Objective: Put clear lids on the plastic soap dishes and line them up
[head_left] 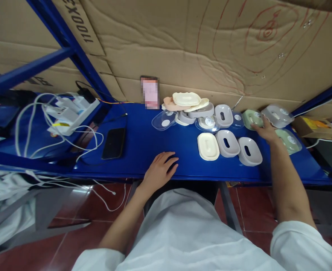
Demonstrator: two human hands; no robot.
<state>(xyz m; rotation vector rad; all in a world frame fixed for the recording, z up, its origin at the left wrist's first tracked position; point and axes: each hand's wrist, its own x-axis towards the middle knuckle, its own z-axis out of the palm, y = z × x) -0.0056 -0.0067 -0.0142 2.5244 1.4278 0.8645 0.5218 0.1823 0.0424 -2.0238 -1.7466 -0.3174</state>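
Note:
My left hand (159, 170) rests flat on the blue shelf (143, 146) near its front edge, fingers apart and holding nothing. My right hand (264, 131) reaches to the far right, its fingertips on a pale green soap-dish part (250, 117). Just beyond it lies a grey tray (277, 114), and another green piece (288, 140) sits to the right of my wrist. In front stand a cream dish (208, 146) and two grey slotted dishes (227, 143) (250, 151) in a row.
A pile of cream, pink and grey dish parts (187, 103) and clear lids (164, 120) lies at the back. A black phone (114, 143) lies left of centre; a power strip with white cables (70, 111) is at far left. Cardboard lines the back wall.

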